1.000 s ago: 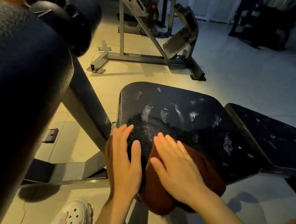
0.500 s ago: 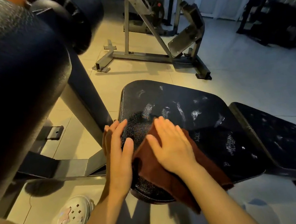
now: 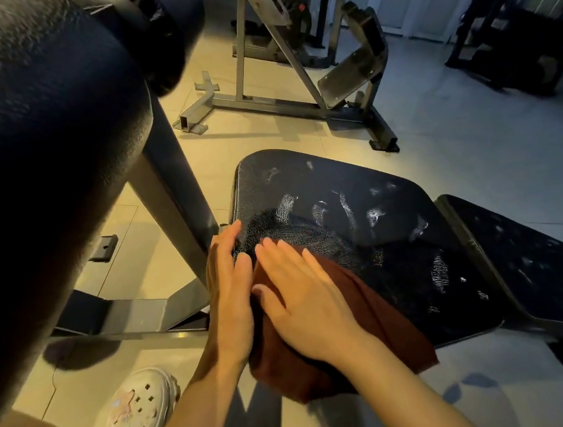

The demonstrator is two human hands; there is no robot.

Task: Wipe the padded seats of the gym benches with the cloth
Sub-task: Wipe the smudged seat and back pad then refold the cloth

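A black padded bench seat with worn, cracked patches fills the middle of the head view. A dark red-brown cloth lies over its near left corner and hangs off the front edge. My right hand presses flat on the cloth with straight fingers. My left hand lies along the seat's left edge, fingers straight, its fingertips touching the pad beside the cloth. A second black pad joins the seat on the right.
A big black roller pad and its grey steel post stand close on the left. Another machine's steel frame is on the tiled floor beyond the seat. My white clog is at lower left. Dark equipment sits far right.
My right hand has slid the cloth towards the seat's left edge, close to my left hand. The left hand has stayed along that edge.
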